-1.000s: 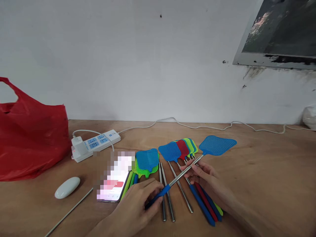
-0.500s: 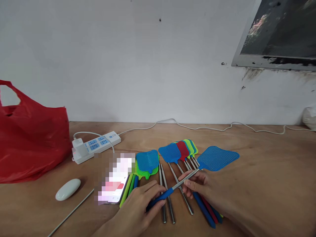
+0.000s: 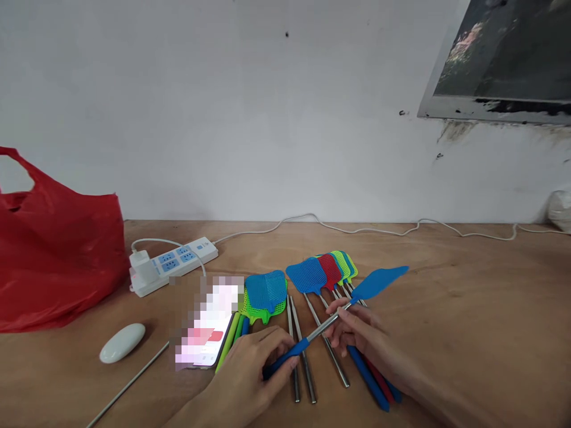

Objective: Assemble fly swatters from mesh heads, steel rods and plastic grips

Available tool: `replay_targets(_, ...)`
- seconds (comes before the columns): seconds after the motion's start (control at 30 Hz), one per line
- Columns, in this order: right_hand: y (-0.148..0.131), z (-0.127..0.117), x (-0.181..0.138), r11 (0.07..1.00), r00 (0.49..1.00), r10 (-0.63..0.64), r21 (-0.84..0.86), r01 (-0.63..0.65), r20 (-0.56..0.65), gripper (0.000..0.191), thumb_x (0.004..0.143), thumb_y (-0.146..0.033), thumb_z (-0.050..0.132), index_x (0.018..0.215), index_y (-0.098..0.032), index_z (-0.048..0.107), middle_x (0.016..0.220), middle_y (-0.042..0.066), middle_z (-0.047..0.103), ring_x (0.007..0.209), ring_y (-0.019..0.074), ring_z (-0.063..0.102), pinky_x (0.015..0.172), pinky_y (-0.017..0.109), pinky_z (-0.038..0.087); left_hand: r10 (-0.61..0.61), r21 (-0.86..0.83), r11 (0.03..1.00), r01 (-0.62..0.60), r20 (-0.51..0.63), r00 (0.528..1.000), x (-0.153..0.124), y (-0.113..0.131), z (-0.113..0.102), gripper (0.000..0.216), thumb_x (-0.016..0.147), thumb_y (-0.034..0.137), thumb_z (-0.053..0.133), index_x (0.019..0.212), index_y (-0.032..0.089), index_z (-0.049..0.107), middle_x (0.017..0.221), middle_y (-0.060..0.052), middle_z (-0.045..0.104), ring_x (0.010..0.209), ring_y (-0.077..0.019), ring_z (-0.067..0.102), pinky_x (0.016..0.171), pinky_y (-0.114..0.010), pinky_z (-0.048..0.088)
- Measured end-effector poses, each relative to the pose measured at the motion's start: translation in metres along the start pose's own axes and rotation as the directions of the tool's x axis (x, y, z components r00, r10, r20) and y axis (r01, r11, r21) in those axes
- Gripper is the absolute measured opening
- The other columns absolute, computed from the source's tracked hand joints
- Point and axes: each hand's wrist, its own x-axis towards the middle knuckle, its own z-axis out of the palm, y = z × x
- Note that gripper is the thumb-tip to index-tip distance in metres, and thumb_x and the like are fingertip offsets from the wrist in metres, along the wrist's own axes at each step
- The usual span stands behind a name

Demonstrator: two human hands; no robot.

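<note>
A blue fly swatter (image 3: 379,282) is held slanting above the table between both hands, its head tilted nearly edge-on. My left hand (image 3: 252,368) wraps round its blue handle. The fingers of my right hand (image 3: 357,333) pinch the metal rod just below the head. Under the hands lie several loose metal rods (image 3: 307,368). Left of them are blue and green swatter heads (image 3: 266,291) and coloured handles (image 3: 234,339). Beyond my right hand, a fanned row of swatters (image 3: 307,275) shows blue, red and yellow-green heads, and their blue and red handles (image 3: 369,377) stick out below my hand.
A phone (image 3: 212,333) with a lit, blurred screen lies on the left, near a white mouse (image 3: 122,343). Behind them sit a white power strip (image 3: 178,264) and a red plastic bag (image 3: 62,255). A white cable (image 3: 352,229) runs along the wall.
The held swatter has turned about its rod, so its head now looks narrower and more edge-on. My right hand has shifted slightly up the rod; my left hand stays round the handle.
</note>
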Motion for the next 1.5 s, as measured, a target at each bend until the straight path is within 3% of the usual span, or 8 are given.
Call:
replay_targets(0.13, 0.001, -0.003, 0.000, 0.999, 1.000, -0.028, 0.021, 0.028, -0.010, 0.039, 0.084, -0.055, 0.076, 0.097, -0.019, 0.070, 0.079, 0.004, 0.072, 0.070, 0.0144, 0.065, 0.059, 0.024, 0.050, -0.009, -0.001, 1.000, 0.009, 0.009, 1.000, -0.001, -0.002, 0.002, 0.018, 0.100, 0.034, 0.050, 0.089, 0.022, 0.056, 0.068, 0.004, 0.053, 0.060, -0.0150, 0.053, 0.055, -0.025, 0.033)
replay_targets(0.7, -0.001, -0.001, -0.002, 0.998, 1.000, -0.021, -0.066, 0.022, 0.004, 0.041, 0.082, -0.058, 0.076, 0.093, -0.019, 0.069, 0.072, 0.002, 0.068, 0.063, 0.0140, 0.062, 0.057, 0.025, 0.050, 0.061, 0.027, 0.998, -0.060, -0.042, 0.997, 0.000, -0.003, 0.007, 0.013, 0.101, 0.032, 0.050, 0.093, 0.023, 0.055, 0.069, 0.004, 0.056, 0.059, -0.0146, 0.055, 0.053, -0.024, 0.032)
replay_targets(0.87, -0.008, 0.000, 0.002, 0.991, 0.987, -0.121, -0.077, 0.113, -0.109, 0.042, 0.083, -0.061, 0.072, 0.084, -0.020, 0.065, 0.076, 0.003, 0.070, 0.064, 0.0151, 0.063, 0.053, 0.024, 0.050, 0.047, -0.042, 0.998, -0.048, -0.017, 0.999, 0.001, 0.003, 0.000, 0.015, 0.103, 0.035, 0.049, 0.102, 0.024, 0.058, 0.075, 0.003, 0.061, 0.063, -0.0152, 0.059, 0.056, -0.024, 0.038)
replay_targets(1.0, -0.013, -0.010, 0.008, 0.978, 0.966, -0.113, -0.200, 0.067, -0.231, 0.048, 0.080, -0.069, 0.068, 0.086, -0.021, 0.062, 0.058, -0.002, 0.064, 0.042, 0.0112, 0.049, 0.038, 0.022, 0.036, 0.072, 0.020, 0.997, -0.071, -0.049, 0.996, 0.001, 0.002, -0.004, 0.017, 0.102, 0.029, 0.046, 0.093, 0.023, 0.059, 0.085, -0.001, 0.065, 0.074, -0.0179, 0.062, 0.063, -0.026, 0.042)
replay_targets(1.13, -0.006, -0.021, 0.011, 0.893, 0.963, -0.149, -0.449, 0.034, -0.224, 0.054, 0.080, -0.070, 0.065, 0.096, -0.019, 0.066, 0.047, -0.005, 0.055, 0.038, 0.0114, 0.040, 0.039, 0.024, 0.029, 0.111, 0.104, 0.989, -0.104, -0.059, 0.992, 0.001, -0.003, 0.000, 0.018, 0.100, 0.022, 0.046, 0.088, 0.022, 0.059, 0.087, -0.004, 0.065, 0.081, -0.0212, 0.062, 0.069, -0.030, 0.043)
replay_targets(1.23, 0.005, -0.025, 0.012, 0.804, 0.952, -0.272, -0.578, 0.143, -0.144, 0.046, 0.084, -0.055, 0.067, 0.111, -0.018, 0.066, 0.056, -0.005, 0.054, 0.052, 0.0154, 0.051, 0.051, 0.027, 0.039, 0.149, 0.132, 0.981, -0.141, -0.051, 0.988, 0.001, -0.006, 0.003, 0.018, 0.100, 0.020, 0.045, 0.087, 0.021, 0.058, 0.089, -0.004, 0.064, 0.085, -0.0227, 0.061, 0.075, -0.033, 0.044)
replay_targets(1.37, 0.015, -0.029, 0.011, 0.690, 0.936, -0.347, -0.692, 0.212, -0.059, 0.047, 0.086, -0.036, 0.064, 0.131, -0.023, 0.058, 0.071, -0.005, 0.052, 0.054, 0.0135, 0.048, 0.053, 0.028, 0.038, 0.137, 0.128, 0.983, -0.135, -0.008, 0.991, 0.000, -0.005, 0.004, 0.016, 0.099, 0.018, 0.046, 0.091, 0.022, 0.059, 0.093, -0.004, 0.065, 0.089, -0.0232, 0.061, 0.084, -0.037, 0.044)
replay_targets(1.5, 0.019, -0.031, 0.012, 0.567, 0.935, -0.354, -0.791, 0.230, 0.018, 0.039, 0.088, -0.025, 0.059, 0.127, -0.028, 0.060, 0.075, -0.005, 0.052, 0.049, 0.0114, 0.044, 0.052, 0.027, 0.035, 0.153, 0.110, 0.982, -0.154, 0.024, 0.988, 0.001, -0.001, 0.003, 0.016, 0.097, 0.016, 0.046, 0.092, 0.022, 0.060, 0.094, -0.003, 0.066, 0.090, -0.0233, 0.061, 0.085, -0.037, 0.044)
